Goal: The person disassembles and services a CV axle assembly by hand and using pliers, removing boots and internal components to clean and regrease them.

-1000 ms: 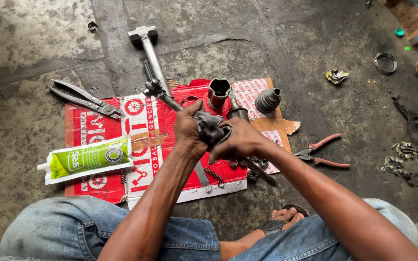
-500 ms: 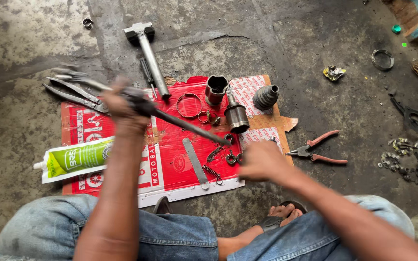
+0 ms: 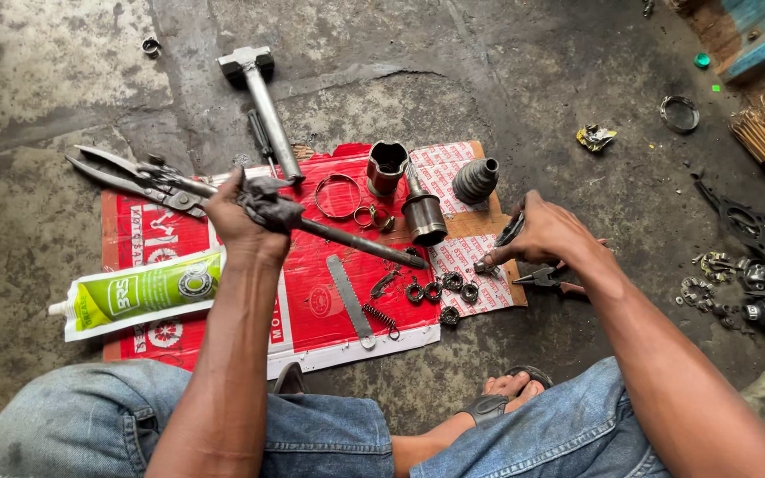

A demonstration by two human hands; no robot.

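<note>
- Left hand (image 3: 243,217): reached forward over the red printed sheet (image 3: 312,301), forearm running straight up from the left knee, back of the hand toward the camera, fingers wrapped tight round the greasy upper end of a dark metal shaft (image 3: 347,237).
- Shaft held at a slant, lower tip down near the sheet's middle, beside a cluster of small rings and bearings (image 3: 440,290).
- Right hand (image 3: 546,232): stretched out across the right knee, wrist bent inward, thumb and forefingers pinched on a small dark tool (image 3: 508,232) at the right edge of the sheet; exact kind of tool too small to tell.
- Red-handled pliers (image 3: 546,279) on the concrete floor (image 3: 64,71), just below the right hand.
- Above the shaft on the sheet: thin wire ring (image 3: 338,196), two metal cups (image 3: 405,190), ribbed rubber boot (image 3: 475,180).
- Flat metal strip (image 3: 350,299) and small spring (image 3: 381,319) lower on the sheet.
- Hammer (image 3: 263,102) lying past the sheet's top edge; large pliers (image 3: 139,180) left of the left hand.
- Green and white grease tube (image 3: 139,294) at the sheet's left edge, near the left forearm.
- Both legs in blue jeans, a sandalled foot between them.
</note>
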